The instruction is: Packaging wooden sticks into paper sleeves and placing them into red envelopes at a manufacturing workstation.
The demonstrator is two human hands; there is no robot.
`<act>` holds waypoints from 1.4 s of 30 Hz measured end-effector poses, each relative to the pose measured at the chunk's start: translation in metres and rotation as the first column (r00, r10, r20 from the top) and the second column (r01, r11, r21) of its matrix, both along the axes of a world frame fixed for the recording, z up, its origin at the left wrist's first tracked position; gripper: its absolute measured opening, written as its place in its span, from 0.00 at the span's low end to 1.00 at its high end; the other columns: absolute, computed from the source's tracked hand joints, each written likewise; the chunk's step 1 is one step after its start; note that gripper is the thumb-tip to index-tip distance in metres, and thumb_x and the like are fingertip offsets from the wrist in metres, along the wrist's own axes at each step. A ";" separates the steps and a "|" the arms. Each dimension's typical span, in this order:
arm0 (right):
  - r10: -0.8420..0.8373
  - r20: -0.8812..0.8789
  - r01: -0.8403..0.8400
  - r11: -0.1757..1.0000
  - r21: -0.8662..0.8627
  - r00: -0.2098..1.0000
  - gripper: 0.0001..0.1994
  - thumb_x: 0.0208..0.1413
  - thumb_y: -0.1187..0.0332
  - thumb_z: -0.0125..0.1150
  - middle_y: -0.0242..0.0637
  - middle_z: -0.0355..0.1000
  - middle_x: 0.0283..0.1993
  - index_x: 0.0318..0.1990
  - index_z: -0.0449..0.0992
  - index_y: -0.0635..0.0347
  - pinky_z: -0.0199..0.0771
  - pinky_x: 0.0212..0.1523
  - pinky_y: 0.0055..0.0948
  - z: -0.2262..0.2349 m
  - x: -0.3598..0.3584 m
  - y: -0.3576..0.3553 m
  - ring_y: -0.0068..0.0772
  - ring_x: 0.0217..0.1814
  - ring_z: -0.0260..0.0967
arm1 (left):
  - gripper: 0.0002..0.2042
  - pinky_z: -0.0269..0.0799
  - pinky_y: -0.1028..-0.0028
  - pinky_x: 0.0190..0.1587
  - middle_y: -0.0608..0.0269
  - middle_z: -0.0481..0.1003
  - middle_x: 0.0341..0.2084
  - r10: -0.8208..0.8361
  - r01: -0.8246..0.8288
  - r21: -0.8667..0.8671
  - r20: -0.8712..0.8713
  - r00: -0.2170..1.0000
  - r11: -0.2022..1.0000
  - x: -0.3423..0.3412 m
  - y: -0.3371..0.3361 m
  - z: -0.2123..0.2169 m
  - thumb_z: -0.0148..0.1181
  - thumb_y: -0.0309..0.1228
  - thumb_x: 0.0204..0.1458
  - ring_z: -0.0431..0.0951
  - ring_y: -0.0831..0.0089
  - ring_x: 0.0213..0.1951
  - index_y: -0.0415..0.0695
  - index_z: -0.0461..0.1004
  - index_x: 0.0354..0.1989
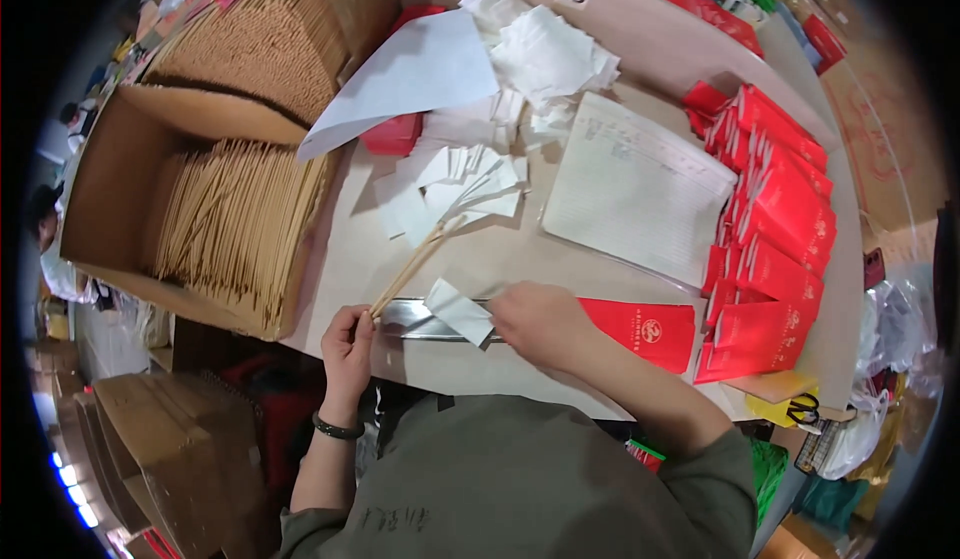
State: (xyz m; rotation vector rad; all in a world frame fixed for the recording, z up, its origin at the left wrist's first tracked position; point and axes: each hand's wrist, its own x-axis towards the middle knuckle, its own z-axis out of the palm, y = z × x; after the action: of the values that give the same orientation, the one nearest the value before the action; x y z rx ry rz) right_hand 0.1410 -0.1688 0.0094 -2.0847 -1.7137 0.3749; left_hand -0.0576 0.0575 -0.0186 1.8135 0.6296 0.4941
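Near the table's front edge, my left hand (348, 344) is closed around the lower ends of a few thin wooden chopsticks (405, 277), which slant up to the right. Their far tips lie by a loose pile of white paper slips (470, 184). My right hand (540, 321) has its fingers bent together at the edge of a small white paper slip (458, 311). Under this slip lies a shiny metal strip (412, 317). A red paper sleeve (650, 333) lies flat, partly behind my right wrist.
At left stands a cardboard box (110, 194) of upright chopsticks (235, 224), with more bundled behind it (250, 64). Lined sheets (640, 189) lie right of centre. Stacked red sleeves (775, 229) line the right edge. Scissors (803, 409) lie at the front right corner.
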 end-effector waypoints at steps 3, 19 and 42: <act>-0.306 -0.143 0.333 0.912 0.238 0.941 0.11 0.46 0.67 0.68 0.38 0.72 0.33 0.35 0.74 0.59 0.73 0.36 0.43 0.002 -0.010 -0.011 0.46 0.39 0.72 | 0.08 0.66 0.81 0.37 0.69 0.73 0.28 -0.035 0.036 0.012 -0.077 0.996 0.999 -0.007 0.006 0.000 0.54 0.27 0.63 0.69 0.84 0.33 0.35 0.75 0.38; -0.188 -0.120 0.206 0.966 0.157 0.975 0.15 0.47 0.68 0.71 0.50 0.68 0.57 0.38 0.73 0.63 0.65 0.60 0.45 0.006 -0.001 -0.045 0.54 0.60 0.64 | 0.05 0.70 0.81 0.36 0.70 0.75 0.26 -0.287 0.241 -0.221 -0.206 0.936 0.945 0.004 0.032 0.033 0.61 0.25 0.58 0.72 0.83 0.31 0.36 0.76 0.34; -0.216 0.004 0.206 0.936 0.285 0.976 0.14 0.45 0.68 0.69 0.47 0.70 0.46 0.40 0.76 0.58 0.69 0.50 0.46 -0.006 -0.022 -0.029 0.50 0.52 0.67 | 0.38 0.70 0.61 0.47 0.52 0.72 0.43 -0.395 0.524 0.704 -0.359 0.845 0.480 0.069 -0.037 0.038 0.78 0.44 0.31 0.73 0.55 0.45 0.44 0.70 0.54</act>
State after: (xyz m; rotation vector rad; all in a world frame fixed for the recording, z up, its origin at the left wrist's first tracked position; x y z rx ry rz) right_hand 0.1187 -0.1975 0.0035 -2.0426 -1.4444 0.0240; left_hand 0.0113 0.0209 0.0191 2.7796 -0.0780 0.2569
